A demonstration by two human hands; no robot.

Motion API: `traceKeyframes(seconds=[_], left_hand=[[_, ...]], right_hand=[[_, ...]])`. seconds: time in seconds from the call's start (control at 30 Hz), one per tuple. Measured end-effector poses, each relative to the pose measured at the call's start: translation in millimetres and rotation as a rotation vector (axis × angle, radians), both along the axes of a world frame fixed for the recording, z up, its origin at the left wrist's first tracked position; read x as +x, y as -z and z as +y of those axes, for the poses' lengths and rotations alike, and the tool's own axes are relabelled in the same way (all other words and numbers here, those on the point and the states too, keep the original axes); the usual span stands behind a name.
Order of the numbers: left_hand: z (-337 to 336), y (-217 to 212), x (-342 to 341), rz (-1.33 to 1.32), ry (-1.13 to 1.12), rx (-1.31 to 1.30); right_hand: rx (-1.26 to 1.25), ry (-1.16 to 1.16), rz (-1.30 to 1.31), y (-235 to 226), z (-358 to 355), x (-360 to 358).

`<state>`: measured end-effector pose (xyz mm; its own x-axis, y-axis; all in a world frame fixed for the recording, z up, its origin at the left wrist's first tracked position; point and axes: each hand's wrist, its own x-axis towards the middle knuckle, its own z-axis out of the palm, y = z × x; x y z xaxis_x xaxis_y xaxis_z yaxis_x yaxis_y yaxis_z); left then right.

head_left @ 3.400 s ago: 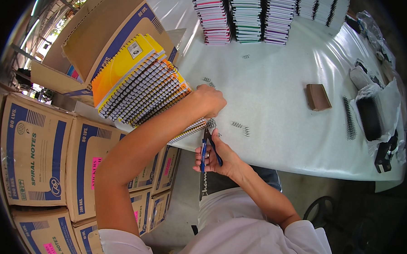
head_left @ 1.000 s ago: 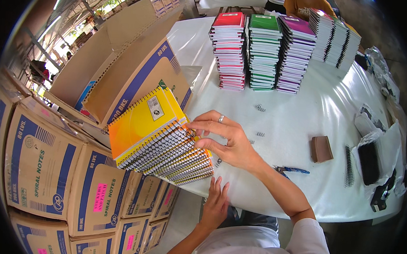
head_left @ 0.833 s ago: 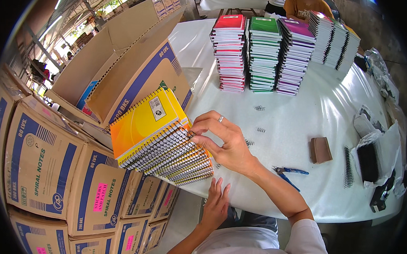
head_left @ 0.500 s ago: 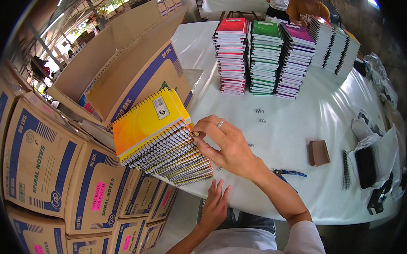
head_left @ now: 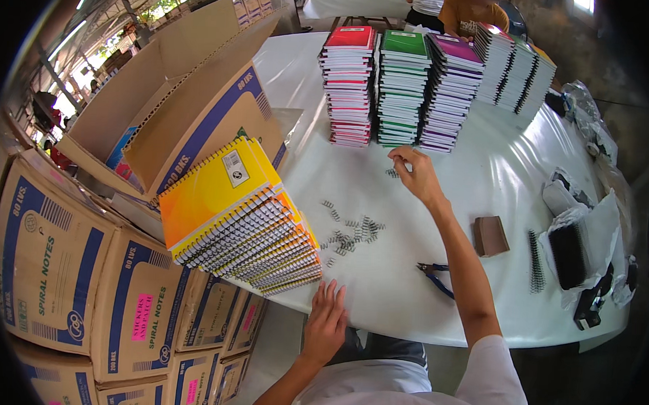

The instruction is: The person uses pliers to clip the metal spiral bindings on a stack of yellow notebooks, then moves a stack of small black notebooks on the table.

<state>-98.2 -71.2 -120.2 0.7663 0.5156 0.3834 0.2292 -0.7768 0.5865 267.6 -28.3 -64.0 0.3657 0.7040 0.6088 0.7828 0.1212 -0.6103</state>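
My right hand (head_left: 415, 175) reaches out over the white table, thumb and fingers pinched together. Just beside its fingertips lies a short piece of dark wire coil (head_left: 392, 173); whether anything is in the pinch is too small to tell. With fingers stretched out, my left hand (head_left: 328, 311) rests at the near table edge and holds nothing. A leaning stack of yellow spiral notebooks (head_left: 216, 190) stands just beyond it to the left. Several cut coil pieces (head_left: 348, 236) are scattered to the right of that stack.
Stacks of red (head_left: 346, 80), green (head_left: 403, 83) and purple notebooks (head_left: 451, 85) stand at the far side. Pliers (head_left: 437, 278), a small brown box (head_left: 490, 236) and a long coil (head_left: 536, 262) lie right. An open carton (head_left: 226, 126) and stacked cartons (head_left: 54, 263) fill the left.
My right hand has left the corner of the yellow notebook stack and moved away and right to the far coil piece. The view has shifted slightly. My left hand stays near the edge.
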Motion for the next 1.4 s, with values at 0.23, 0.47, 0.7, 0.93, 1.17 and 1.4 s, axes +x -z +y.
traceKeyframes(seconds=[0.23,0.47,0.7,0.93,1.17,1.4], left_hand=[[-2,-6,9,0.14,-0.061,0.089],[-8,-3,10,0.159,-0.175,0.02],[-10,-7,18,0.225,-0.143,0.031],[-6,-17,28,0.09,0.05,0.001],[41,-17,107,0.128,-0.083,0.126],[45,-4,137,0.177,-0.092,0.14]], right_hand=[[-0.232,-0.305,-0.133,68,37,16],[-0.438,-0.922,-0.212,50,35,-96],[-0.29,-0.697,-0.738,51,-34,-135],[-0.21,-0.298,-0.45,56,-46,-100],[-0.508,0.277,-0.256,13,-77,-6],[-0.565,0.031,-0.759,45,-117,-14]])
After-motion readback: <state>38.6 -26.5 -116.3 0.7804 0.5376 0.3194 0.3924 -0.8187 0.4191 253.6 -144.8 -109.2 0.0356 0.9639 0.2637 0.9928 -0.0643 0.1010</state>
